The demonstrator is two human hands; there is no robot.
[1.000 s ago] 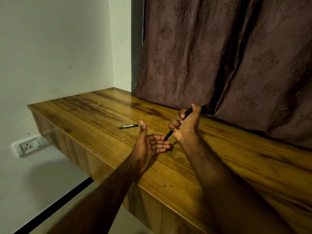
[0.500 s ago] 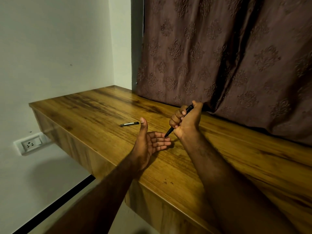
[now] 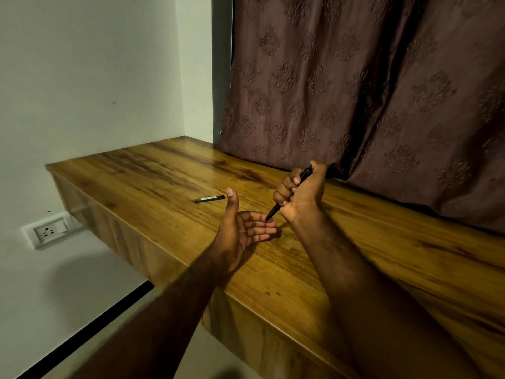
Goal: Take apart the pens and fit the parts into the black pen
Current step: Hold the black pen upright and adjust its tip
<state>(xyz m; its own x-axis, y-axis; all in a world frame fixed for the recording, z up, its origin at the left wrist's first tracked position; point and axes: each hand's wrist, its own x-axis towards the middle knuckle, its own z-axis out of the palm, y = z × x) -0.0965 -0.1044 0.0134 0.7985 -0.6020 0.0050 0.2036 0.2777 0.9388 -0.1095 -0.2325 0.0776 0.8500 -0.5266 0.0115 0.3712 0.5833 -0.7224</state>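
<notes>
My right hand (image 3: 302, 195) is closed in a fist around the black pen (image 3: 273, 213), thumb on its top end, tip pointing down and left. The pen's tip touches the fingertips of my left hand (image 3: 243, 231), which lies palm up on the wooden shelf (image 3: 164, 176) with fingers apart and thumb raised, holding nothing. A second dark pen part (image 3: 210, 199) with a pale band lies flat on the shelf, just left of my left thumb and apart from both hands.
A brown patterned curtain (image 3: 355, 91) hangs along the back of the shelf right behind my right hand. The shelf's front edge drops off beside my left wrist. A wall socket (image 3: 49, 231) sits on the white wall below left.
My right hand has brought the pen's tip down onto my left fingertips. The view has shifted slightly. The pen part on the shelf has not moved.
</notes>
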